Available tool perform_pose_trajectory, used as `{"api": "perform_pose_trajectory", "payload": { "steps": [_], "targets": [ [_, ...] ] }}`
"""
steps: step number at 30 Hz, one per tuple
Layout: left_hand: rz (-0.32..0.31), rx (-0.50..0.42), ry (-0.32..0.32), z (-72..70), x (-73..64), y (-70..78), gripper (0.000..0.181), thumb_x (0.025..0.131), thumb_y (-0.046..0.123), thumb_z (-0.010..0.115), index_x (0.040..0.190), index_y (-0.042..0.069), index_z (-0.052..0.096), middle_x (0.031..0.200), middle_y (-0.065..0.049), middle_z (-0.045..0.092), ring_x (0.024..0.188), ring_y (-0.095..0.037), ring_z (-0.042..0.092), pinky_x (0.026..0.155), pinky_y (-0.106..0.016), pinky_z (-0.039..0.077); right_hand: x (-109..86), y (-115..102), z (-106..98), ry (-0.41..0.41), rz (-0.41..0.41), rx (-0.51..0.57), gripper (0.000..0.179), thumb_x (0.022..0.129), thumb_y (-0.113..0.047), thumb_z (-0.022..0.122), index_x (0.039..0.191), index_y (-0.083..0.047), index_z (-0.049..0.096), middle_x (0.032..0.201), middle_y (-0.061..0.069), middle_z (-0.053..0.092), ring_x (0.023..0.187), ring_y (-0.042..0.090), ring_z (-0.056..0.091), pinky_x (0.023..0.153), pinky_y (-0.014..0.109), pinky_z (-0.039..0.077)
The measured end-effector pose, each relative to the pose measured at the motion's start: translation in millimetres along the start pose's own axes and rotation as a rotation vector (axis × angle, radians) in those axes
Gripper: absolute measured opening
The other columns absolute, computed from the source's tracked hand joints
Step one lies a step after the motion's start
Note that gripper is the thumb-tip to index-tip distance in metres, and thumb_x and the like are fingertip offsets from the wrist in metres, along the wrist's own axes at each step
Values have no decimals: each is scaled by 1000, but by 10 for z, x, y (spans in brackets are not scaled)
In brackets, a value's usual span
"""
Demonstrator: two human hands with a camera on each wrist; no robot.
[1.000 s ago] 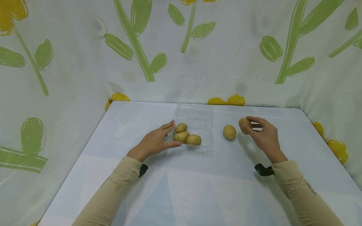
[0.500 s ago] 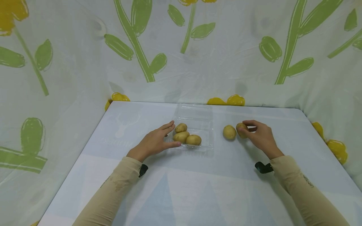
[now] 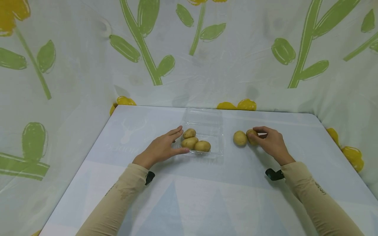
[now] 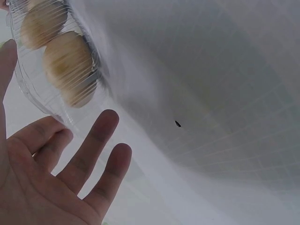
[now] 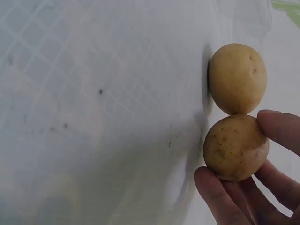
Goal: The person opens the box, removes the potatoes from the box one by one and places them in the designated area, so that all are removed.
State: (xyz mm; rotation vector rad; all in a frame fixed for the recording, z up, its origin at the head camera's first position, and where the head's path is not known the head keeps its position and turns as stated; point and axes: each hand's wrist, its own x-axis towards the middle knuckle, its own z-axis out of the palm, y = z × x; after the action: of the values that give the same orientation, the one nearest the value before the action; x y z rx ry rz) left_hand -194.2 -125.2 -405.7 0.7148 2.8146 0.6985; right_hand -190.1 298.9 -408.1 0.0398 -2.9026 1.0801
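Observation:
My right hand (image 3: 274,144) pinches a small potato (image 5: 235,149) between thumb and fingers, low over the table. That potato sits right against a second, slightly bigger potato (image 3: 240,138), which lies on the table to its left. To the left of both is a clear plastic clamshell box (image 3: 216,141) with its lid (image 3: 203,116) folded back. Three potatoes (image 3: 202,146) are grouped in the left part of the box. Beside the box's left end is my left hand (image 3: 160,147), fingers spread and fairly straight, with the fingertips and thumb right at its wall (image 4: 28,91).
The white table (image 3: 192,196) has pale blue printed triangles at the front. Behind it and at both sides hangs a white curtain (image 3: 242,65) with green stems and yellow flowers. A dark strap piece (image 3: 274,174) shows at the right wrist.
My right hand has brought its potato left and down until it lies against the other loose potato; over the last half second it has barely moved. My left hand has stayed in place.

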Motion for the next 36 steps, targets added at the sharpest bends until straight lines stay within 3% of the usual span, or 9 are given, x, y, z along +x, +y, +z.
{"api": "perform_pose_trajectory", "payload": {
  "steps": [36],
  "targets": [
    [-10, -17, 4, 13, 2, -13, 98, 87, 74, 60, 159, 14, 34, 167, 8, 20, 150, -23, 28, 115, -52, 34, 2, 8, -8, 17, 43, -9, 50, 100, -40, 65, 133, -2, 63, 132, 23, 63, 120, 41, 57, 87, 49, 50]
  ]
}}
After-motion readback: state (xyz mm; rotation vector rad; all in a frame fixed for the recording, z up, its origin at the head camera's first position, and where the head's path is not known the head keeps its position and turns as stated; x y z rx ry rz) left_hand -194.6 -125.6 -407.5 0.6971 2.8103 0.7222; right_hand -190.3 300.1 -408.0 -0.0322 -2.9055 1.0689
